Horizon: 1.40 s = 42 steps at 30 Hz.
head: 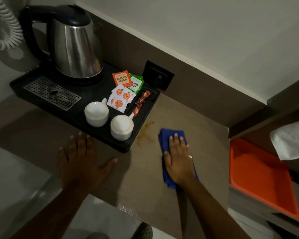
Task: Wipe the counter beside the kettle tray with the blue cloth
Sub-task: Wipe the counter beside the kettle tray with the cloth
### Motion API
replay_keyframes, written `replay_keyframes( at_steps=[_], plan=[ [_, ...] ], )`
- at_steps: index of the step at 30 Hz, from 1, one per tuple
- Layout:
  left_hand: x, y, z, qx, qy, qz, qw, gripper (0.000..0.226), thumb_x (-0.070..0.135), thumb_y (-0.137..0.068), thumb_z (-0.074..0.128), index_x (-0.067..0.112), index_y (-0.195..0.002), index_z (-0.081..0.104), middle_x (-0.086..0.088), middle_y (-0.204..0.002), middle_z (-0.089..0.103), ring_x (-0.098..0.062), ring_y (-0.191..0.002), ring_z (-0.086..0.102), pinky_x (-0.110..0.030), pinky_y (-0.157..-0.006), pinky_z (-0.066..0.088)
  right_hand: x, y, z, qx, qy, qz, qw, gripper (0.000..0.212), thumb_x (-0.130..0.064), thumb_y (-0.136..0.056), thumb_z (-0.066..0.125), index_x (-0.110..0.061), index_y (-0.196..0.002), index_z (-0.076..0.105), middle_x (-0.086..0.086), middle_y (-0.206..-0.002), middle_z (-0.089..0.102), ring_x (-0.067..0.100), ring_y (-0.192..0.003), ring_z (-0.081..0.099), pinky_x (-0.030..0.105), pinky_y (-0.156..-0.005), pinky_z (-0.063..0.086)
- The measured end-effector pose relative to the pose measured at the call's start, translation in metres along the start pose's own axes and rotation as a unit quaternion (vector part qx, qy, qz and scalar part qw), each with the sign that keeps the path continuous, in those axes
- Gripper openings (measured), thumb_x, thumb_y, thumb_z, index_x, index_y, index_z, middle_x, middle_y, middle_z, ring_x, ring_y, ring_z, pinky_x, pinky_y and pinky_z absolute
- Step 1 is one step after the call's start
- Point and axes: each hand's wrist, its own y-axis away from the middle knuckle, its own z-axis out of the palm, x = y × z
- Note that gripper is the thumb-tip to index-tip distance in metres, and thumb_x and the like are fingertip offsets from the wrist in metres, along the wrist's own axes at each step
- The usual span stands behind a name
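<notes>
A folded blue cloth [166,138] lies flat on the brown wooden counter [202,135], right of the black kettle tray [141,125]. My right hand [179,159] presses palm-down on the cloth, fingers spread, a ring on one finger. Brownish stain spots [145,133] mark the counter between the cloth and the tray's right edge. My left hand [81,159] rests flat on the counter at the tray's front edge, fingers apart, holding nothing. On the tray stand a steel kettle [76,47] and two white cups [109,119].
Tea and sugar sachets [126,88] lie on the tray, with a perforated metal drip plate [52,93] at its left. A wall socket [158,75] sits behind the tray. An orange tray [261,176] and a white towel [292,138] lie at the right. A coiled white cord [2,23] hangs top left.
</notes>
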Motion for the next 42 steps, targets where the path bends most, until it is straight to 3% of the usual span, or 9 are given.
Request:
replay_keyframes(
  at_steps=[3,12,15,18,21,25,31,38,42],
  plan=[
    [0.000,-0.001,-0.001,-0.010,-0.001,-0.007,1.000,0.116,0.088,-0.070,0.033,0.001,-0.146,0.034,-0.026,-0.156,0.032,-0.044,-0.146,0.023,-0.067,-0.112,0.019,0.045,0.039,-0.005,-0.006,-0.013,-0.012,1.000,0.063,-0.055,-0.096,0.015,-0.029,-0.153,0.004,-0.008,-0.160,-0.001,0.008,-0.148,-0.007,0.039,-0.119,0.001],
    [-0.002,0.001,0.004,0.020,-0.007,0.003,1.000,0.113,0.085,-0.073,0.037,0.000,-0.147,0.034,-0.028,-0.155,0.033,-0.044,-0.146,0.024,-0.064,-0.113,0.016,0.115,-0.056,-0.025,0.051,-0.001,0.327,0.944,0.063,-0.040,-0.100,0.024,-0.009,-0.153,0.011,0.014,-0.162,0.007,0.033,-0.148,0.006,0.049,-0.118,0.007],
    [-0.002,0.001,0.006,0.027,-0.014,-0.002,1.000,0.113,0.085,-0.072,0.038,0.001,-0.147,0.035,-0.026,-0.156,0.033,-0.043,-0.147,0.024,-0.062,-0.114,0.016,0.098,-0.101,-0.029,0.028,0.004,0.363,0.931,0.066,-0.041,-0.098,0.021,-0.008,-0.153,0.008,0.013,-0.162,0.003,0.034,-0.148,0.003,0.050,-0.118,0.005],
    [-0.003,0.000,0.006,0.017,-0.022,-0.007,1.000,0.115,0.088,-0.071,0.034,0.003,-0.148,0.034,-0.025,-0.156,0.032,-0.042,-0.147,0.024,-0.062,-0.114,0.016,0.063,-0.123,-0.027,0.017,0.019,0.247,0.969,0.064,-0.041,-0.099,0.022,-0.009,-0.153,0.008,0.013,-0.162,0.003,0.032,-0.148,0.003,0.050,-0.118,0.004],
    [-0.003,-0.001,0.007,0.010,-0.018,-0.011,1.000,0.116,0.090,-0.070,0.031,0.004,-0.149,0.033,-0.023,-0.157,0.031,-0.041,-0.148,0.023,-0.062,-0.115,0.015,0.022,-0.115,-0.020,-0.010,0.023,0.023,0.999,0.062,-0.041,-0.100,0.025,-0.015,-0.154,0.008,0.007,-0.162,0.003,0.026,-0.149,-0.001,0.046,-0.118,0.000],
    [-0.005,0.000,0.008,0.009,-0.021,-0.009,1.000,0.116,0.090,-0.071,0.034,0.006,-0.150,0.030,-0.023,-0.159,0.028,-0.041,-0.148,0.023,-0.062,-0.115,0.015,0.027,-0.095,-0.023,-0.069,0.038,-0.218,0.973,0.063,-0.047,-0.096,0.022,-0.022,-0.153,0.011,0.002,-0.162,0.006,0.019,-0.148,-0.001,0.042,-0.119,0.001],
    [-0.004,0.001,0.005,0.012,-0.027,-0.010,1.000,0.115,0.090,-0.072,0.032,0.005,-0.149,0.032,-0.022,-0.158,0.031,-0.042,-0.146,0.026,-0.061,-0.114,0.018,0.018,-0.140,-0.030,-0.033,0.049,-0.054,0.997,0.059,-0.035,-0.101,0.032,-0.017,-0.154,0.013,0.008,-0.163,0.006,0.028,-0.149,0.003,0.046,-0.119,0.004],
    [0.002,0.004,-0.004,0.013,-0.027,-0.006,1.000,0.113,0.087,-0.074,0.035,0.003,-0.149,0.035,-0.024,-0.158,0.032,-0.043,-0.146,0.028,-0.062,-0.114,0.021,-0.002,-0.069,-0.017,-0.104,0.063,-0.342,0.932,0.060,-0.045,-0.097,0.025,-0.024,-0.153,0.014,-0.003,-0.161,0.004,0.017,-0.148,-0.002,0.038,-0.118,-0.003],
    [0.000,0.003,-0.004,0.003,-0.012,-0.011,1.000,0.113,0.088,-0.074,0.034,0.005,-0.149,0.034,-0.023,-0.160,0.030,-0.042,-0.148,0.025,-0.063,-0.116,0.020,0.008,-0.108,-0.023,-0.056,0.040,-0.211,0.975,0.056,-0.035,-0.102,0.032,-0.019,-0.153,0.015,0.003,-0.162,0.008,0.022,-0.149,0.001,0.041,-0.120,0.002]
  ],
)
